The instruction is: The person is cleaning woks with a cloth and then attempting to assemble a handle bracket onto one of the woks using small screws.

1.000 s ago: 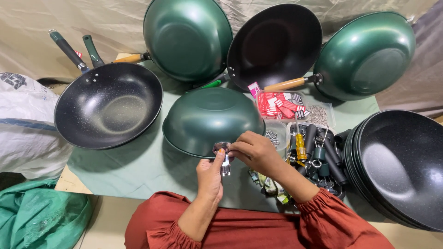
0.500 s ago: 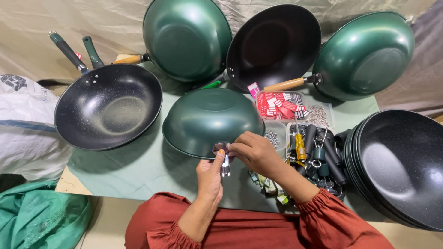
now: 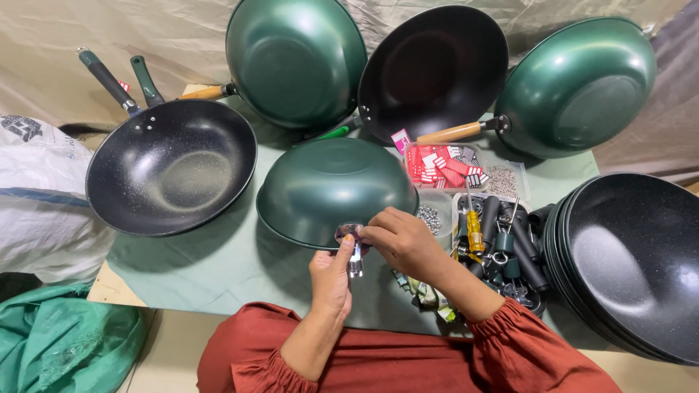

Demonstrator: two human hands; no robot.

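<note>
A small metal bracket (image 3: 351, 234) is pinched between the thumb and fingertips of the right hand (image 3: 403, 244), whose fingers are closed together on its upper part. It is steadied from below by the left hand (image 3: 331, 276), whose thumb is pressed up against it while the other fingers are curled in beneath; the bracket's lower end hangs down between the two hands. The bracket is held against the near rim of an upturned green wok (image 3: 336, 191), which is set dome-up on a pale green cloth (image 3: 226, 266). Just right of the right hand, a tray of dark handles (image 3: 510, 251) and a yellow-handled screwdriver (image 3: 475, 229) are seen, with a clear box of red and white tags (image 3: 443, 166) behind. A stack of black woks (image 3: 630, 258) is placed at the far right, and a black-lined wok (image 3: 171, 166) at the left. Three more woks (image 3: 437, 69) are propped against the backdrop.
</note>
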